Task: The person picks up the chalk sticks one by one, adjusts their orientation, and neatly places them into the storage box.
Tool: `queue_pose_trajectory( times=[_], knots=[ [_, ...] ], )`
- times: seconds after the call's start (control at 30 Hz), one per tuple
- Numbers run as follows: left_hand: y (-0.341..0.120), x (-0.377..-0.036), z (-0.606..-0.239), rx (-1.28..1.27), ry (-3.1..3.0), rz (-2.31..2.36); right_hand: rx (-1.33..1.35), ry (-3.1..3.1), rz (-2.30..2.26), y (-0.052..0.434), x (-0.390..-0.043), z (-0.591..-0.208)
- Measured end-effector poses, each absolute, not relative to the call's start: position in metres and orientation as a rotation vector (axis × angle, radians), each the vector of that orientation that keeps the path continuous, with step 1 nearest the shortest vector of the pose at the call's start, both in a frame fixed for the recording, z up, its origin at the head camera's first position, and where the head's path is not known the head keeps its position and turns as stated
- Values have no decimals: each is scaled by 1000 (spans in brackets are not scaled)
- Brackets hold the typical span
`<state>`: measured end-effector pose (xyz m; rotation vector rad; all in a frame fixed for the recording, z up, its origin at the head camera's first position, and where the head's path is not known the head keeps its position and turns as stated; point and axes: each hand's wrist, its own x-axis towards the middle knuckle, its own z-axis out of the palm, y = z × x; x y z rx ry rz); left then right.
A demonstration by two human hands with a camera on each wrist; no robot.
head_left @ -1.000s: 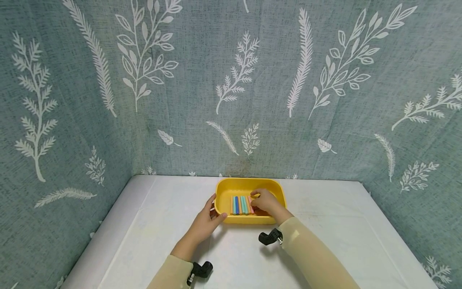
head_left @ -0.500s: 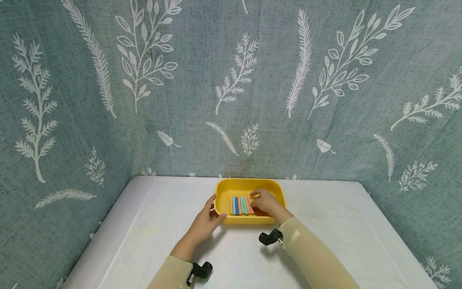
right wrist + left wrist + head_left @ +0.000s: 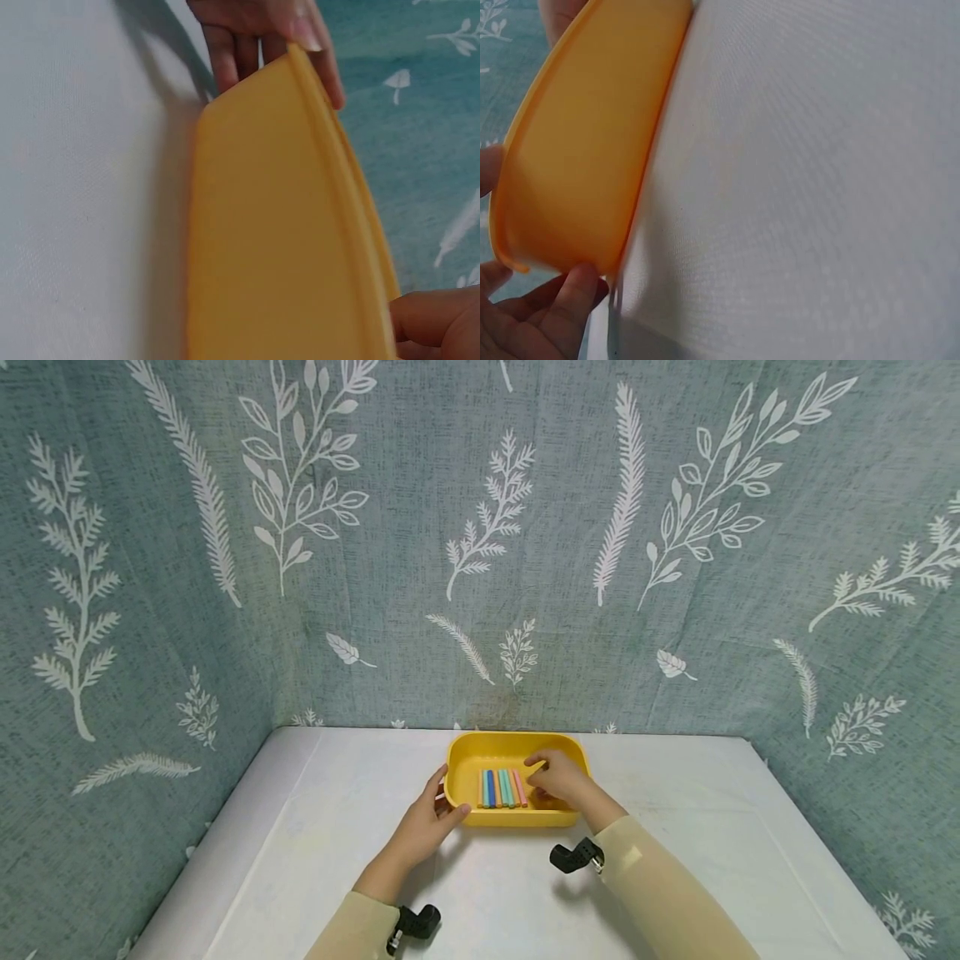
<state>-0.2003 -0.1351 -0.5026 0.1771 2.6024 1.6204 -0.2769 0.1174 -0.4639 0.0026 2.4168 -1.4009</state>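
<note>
A yellow plastic tray point(image 3: 517, 817) stands on the table in the head view. Inside it, several coloured chalk sticks point(image 3: 503, 788) lie side by side in a row: orange, teal, blue and pink. My left hand point(image 3: 427, 822) holds the tray's left end, thumb at the near corner of the rim and fingers along the side. My right hand point(image 3: 562, 779) is over the right part of the tray, just right of the pink stick, fingers bent, with nothing visible in them. In the right wrist view the tray wall point(image 3: 262, 217) hides the chalk and most of the right hand's fingertips.
A white cloth point(image 3: 330, 827) covers the table. Behind it and at both sides hangs a green-blue curtain point(image 3: 405, 527) with white leaf prints, close to the tray's far edge. Black wrist mounts point(image 3: 576, 856) sit below both hands.
My right hand has moved slightly right, away from the pink chalk stick, which now shows more fully. The left hand stays at the tray's left end.
</note>
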Motion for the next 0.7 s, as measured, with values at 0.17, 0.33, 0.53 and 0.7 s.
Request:
queue_pose_trajectory(
  times=[0.17, 0.33, 0.53, 0.7],
  knots=[
    [-135, -201, -503, 186, 2605, 1618, -67, 2436, -1385, 127, -270, -453],
    [-135, -201, -503, 182, 2605, 1627, -129, 2486, -1359, 137, -262, -441],
    [-136, -200, -503, 203, 2612, 1622, -124, 2541, -1370, 149, -252, -429],
    [-136, -199, -503, 213, 2611, 1617, -103, 2578, -1379, 163, -245, -422]
  ],
)
